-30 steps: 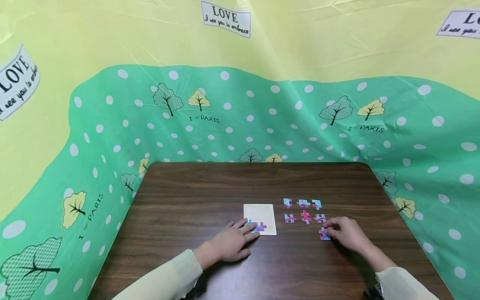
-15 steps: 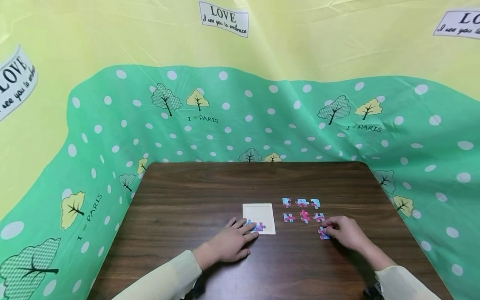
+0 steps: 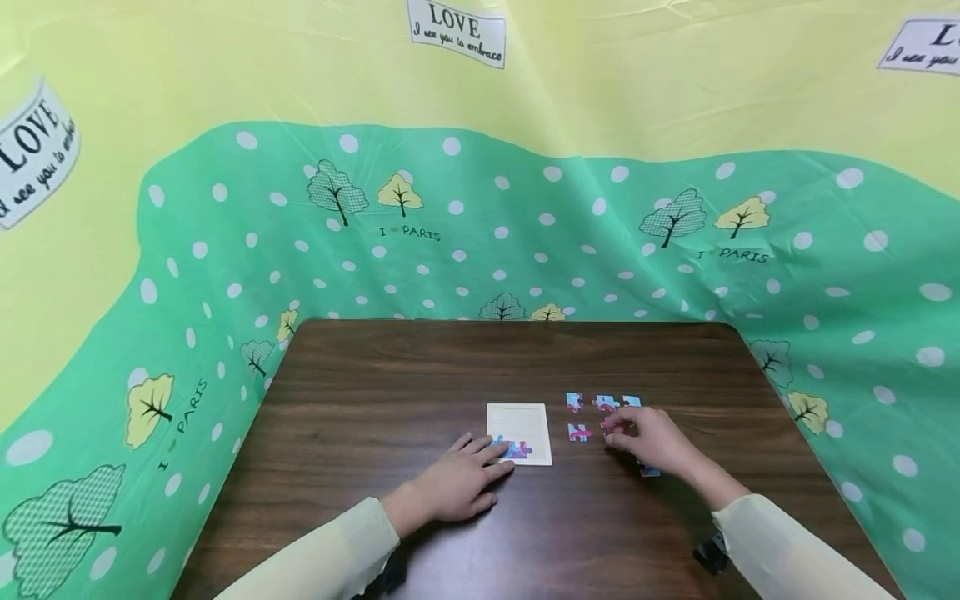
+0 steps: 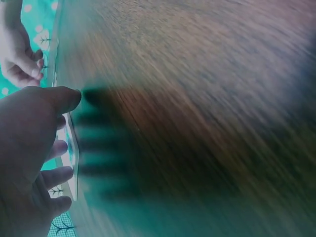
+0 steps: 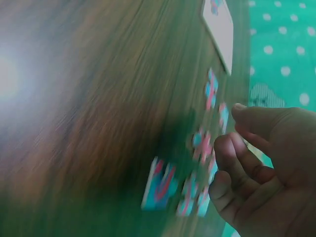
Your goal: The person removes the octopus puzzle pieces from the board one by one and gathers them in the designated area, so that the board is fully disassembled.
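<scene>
My left hand [image 3: 456, 483] lies flat with spread fingers at the lower left of a small white puzzle tray [image 3: 517, 419]. Its fingertips overlap blue and pink jigsaw pieces [image 3: 519, 451] set along the tray's bottom edge. Over the loose pieces hovers my right hand [image 3: 656, 440], fingers loosely bent, and the right wrist view shows nothing between thumb and fingers. Under it, a pink middle piece [image 5: 202, 144] and a corner piece [image 5: 159, 183] lie on the table, partly hidden in the head view. A left-side piece [image 3: 578, 432] lies beside the fingertips.
Behind the right hand is a row of loose pieces: one at left [image 3: 574, 402], one in the middle [image 3: 606, 402], one at right [image 3: 632, 401]. The dark wooden table [image 3: 375, 375] ends at a green and yellow printed curtain [image 3: 480, 208].
My right hand has let go of the corner piece and moved left and away from me, over the middle of the loose pieces. The left hand stays on the tray.
</scene>
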`<state>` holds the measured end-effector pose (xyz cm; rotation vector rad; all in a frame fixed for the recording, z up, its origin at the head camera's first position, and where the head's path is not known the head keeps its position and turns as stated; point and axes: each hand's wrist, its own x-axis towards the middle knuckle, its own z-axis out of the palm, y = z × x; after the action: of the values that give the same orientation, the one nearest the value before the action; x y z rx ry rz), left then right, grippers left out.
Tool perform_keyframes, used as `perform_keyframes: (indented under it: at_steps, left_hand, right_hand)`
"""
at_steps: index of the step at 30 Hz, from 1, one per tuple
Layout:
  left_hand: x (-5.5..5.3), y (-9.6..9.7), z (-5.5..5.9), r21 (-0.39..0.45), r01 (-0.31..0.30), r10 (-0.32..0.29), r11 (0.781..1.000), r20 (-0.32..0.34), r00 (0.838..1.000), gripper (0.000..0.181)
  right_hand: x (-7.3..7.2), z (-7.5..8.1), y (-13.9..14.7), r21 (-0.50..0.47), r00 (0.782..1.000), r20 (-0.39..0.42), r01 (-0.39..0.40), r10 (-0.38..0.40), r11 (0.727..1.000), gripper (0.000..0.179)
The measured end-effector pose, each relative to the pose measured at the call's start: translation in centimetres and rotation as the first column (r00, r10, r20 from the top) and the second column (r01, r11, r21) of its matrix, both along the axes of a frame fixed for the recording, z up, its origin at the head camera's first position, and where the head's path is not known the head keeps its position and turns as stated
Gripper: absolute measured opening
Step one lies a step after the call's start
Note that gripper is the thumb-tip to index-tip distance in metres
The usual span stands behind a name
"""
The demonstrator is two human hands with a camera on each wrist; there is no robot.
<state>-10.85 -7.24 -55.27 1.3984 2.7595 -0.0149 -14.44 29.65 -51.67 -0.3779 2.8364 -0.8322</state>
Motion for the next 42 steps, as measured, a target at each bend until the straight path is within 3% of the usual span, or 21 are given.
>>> perform_keyframes:
  at_steps: [7,18,29,42]
  left_hand:
    - [-0.2,-0.3,0.0,-0.001,0.000,0.000,1.000,-0.004,1.000,0.058]
    - [-0.2,-0.3,0.4,-0.004,-0.011,0.011,1.000,0.022,1.000,0.062]
    - [-0.2,-0.3,0.2,-0.018,-0.030,0.031,0.999,0.034,0.999,0.066]
    - [0.0,-0.4,0.1,-0.014,-0.034,0.035,0.999,0.031,0.999,0.066]
  right_hand:
    - [-1.4,-0.2,-4.7,-0.006,0.991,-0.057,-0.124,0.124,0.992,0.011]
    - [-2.4,-0.3,-10.4,-0.006,0.977,-0.019,-0.214,0.214,0.977,0.021]
    - [-2.2,-1.5,-12.2,0.061,0.962,0.002,-0.272,0.273,0.960,0.026]
    - [-2.1,-1.6,-13.0,0.123,0.945,-0.010,-0.324,0.328,0.938,0.026]
